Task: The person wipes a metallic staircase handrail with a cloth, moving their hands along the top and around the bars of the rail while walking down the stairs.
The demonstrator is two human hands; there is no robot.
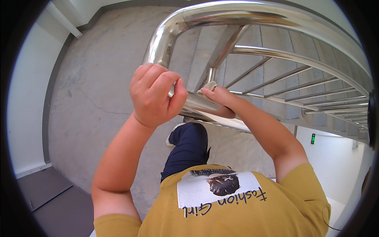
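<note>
A thick polished metal handrail [207,105] bends around in front of me at a stair landing. My left hand [157,91] is closed around the rail near its corner, with the thumb and curled fingers on top. My right hand [217,94] presses a pale cloth [209,88] near a short metal connector [211,74] on the inner side of the rail. Beside it rises a flat metal post [223,49]. The palm side of each hand and part of the cloth are hidden.
Thin metal balusters [275,75] run along the stairs [275,41] at the right. A concrete landing floor [97,74] with a crack spreads to the left, up to a white wall [32,89]. A dark panel [53,189] is at the lower left, a green lit sign [313,139] at the right.
</note>
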